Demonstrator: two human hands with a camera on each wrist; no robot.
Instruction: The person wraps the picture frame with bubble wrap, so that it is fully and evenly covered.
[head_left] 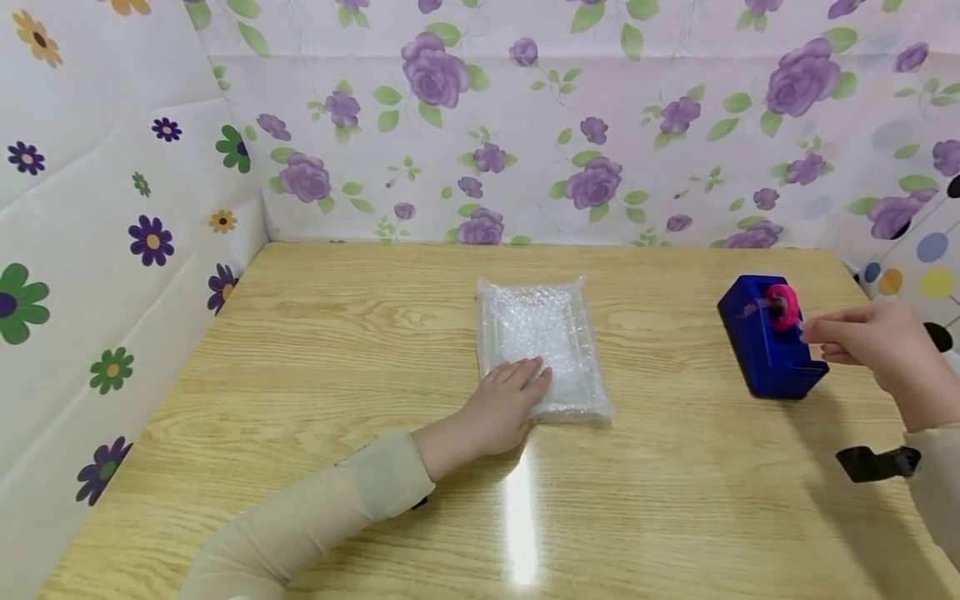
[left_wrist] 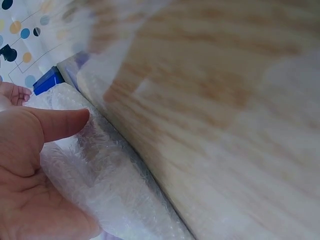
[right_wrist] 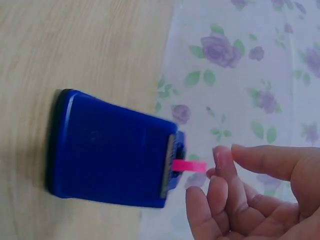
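A flat packet in clear bubble wrap (head_left: 551,321) lies on the wooden table. My left hand (head_left: 506,404) rests on its lower left part with fingers spread. In the left wrist view the thumb (left_wrist: 62,122) lies over the crinkled wrap; what is inside is hard to make out. To the right stands a blue tape dispenser (head_left: 776,367) with a pink roll (head_left: 783,307). Close beside the roll, my right hand (head_left: 873,337) pinches with thumb and forefinger. A glossy, clear bit that looks like tape (right_wrist: 221,156) shows at the fingertips, though faintly. The other fingers curl loosely.
The wooden table (head_left: 322,333) meets a flowered cloth (head_left: 517,117) at the back. A daisy-patterned cloth (head_left: 112,250) hangs at the left, and a dotted one (head_left: 926,258) at the right. A black strap (head_left: 877,463) is at the right sleeve.
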